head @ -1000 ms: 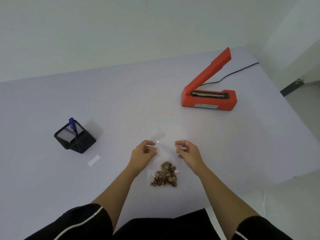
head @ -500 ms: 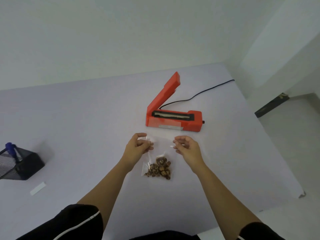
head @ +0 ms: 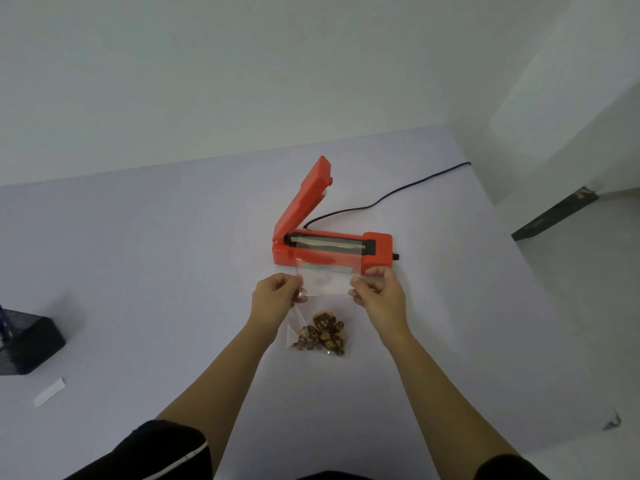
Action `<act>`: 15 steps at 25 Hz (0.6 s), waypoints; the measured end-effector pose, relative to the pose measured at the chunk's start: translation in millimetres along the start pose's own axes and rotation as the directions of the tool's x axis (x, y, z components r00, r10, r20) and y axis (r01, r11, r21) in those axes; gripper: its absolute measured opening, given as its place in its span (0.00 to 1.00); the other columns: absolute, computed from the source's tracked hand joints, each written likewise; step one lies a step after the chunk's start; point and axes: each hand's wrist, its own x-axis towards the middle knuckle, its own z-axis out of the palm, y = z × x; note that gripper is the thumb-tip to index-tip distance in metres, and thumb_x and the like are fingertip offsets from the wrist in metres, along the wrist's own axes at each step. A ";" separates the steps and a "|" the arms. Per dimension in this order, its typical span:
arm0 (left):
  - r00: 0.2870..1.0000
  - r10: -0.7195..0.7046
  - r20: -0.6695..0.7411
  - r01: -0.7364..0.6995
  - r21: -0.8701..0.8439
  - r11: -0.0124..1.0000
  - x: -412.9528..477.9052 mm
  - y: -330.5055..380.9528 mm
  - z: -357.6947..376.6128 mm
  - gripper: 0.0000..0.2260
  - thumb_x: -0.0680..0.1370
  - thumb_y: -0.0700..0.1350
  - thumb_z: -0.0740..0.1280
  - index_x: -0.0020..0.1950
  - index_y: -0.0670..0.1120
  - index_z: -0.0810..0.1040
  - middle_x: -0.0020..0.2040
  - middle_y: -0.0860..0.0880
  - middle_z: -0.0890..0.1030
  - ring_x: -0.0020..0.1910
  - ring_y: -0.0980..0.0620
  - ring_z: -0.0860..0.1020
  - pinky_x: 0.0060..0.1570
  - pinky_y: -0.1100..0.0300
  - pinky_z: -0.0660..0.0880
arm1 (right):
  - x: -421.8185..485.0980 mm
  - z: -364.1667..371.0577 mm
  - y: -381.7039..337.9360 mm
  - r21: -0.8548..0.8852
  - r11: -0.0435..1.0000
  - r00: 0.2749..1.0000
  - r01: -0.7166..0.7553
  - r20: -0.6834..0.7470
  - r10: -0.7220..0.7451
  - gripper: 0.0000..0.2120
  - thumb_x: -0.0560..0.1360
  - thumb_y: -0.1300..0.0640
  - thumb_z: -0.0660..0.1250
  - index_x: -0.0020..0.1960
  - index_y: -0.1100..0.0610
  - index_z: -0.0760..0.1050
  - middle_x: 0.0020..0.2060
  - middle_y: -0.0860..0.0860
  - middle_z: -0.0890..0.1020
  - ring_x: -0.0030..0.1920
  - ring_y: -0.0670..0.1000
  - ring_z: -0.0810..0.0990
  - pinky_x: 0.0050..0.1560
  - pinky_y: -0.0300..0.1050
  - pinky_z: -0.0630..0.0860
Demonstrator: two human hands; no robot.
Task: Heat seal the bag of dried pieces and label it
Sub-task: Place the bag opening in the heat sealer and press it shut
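A clear plastic bag (head: pixel 323 284) hangs between my hands, with brown dried pieces (head: pixel 320 333) gathered at its bottom. My left hand (head: pixel 275 294) pinches the bag's upper left edge. My right hand (head: pixel 381 292) pinches its upper right edge. The bag's open top lies against the front of the red heat sealer (head: pixel 377 252), just short of the sealing strip. The sealer's lid (head: pixel 306 195) stands raised at the left end. A white label strip (head: pixel 49 392) lies on the table at the far left.
A black mesh pen holder (head: pixel 27 344) with a blue pen (head: pixel 4 327) stands at the left edge. The sealer's black cord (head: pixel 388 195) runs back to the right. The table's right edge (head: pixel 540 289) drops to the floor.
Both hands have carried the bag forward to the sealer, so its top now overlaps the sealer's front. The view has shifted right, pushing the pen holder to the left edge.
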 end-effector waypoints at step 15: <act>0.999 0.003 -0.054 -0.002 0.016 1.000 5.0 1.7 10.3 0.08 0.76 0.42 0.66 0.39 0.42 0.80 0.34 0.45 0.82 0.33 0.52 0.81 0.39 0.64 0.78 | 9.1 5.0 -91.0 -0.417 0.681 0.706 0.602 -0.120 -0.698 0.04 0.77 0.59 0.62 0.50 0.59 0.70 0.44 0.55 0.77 0.45 0.50 0.76 0.46 0.40 0.74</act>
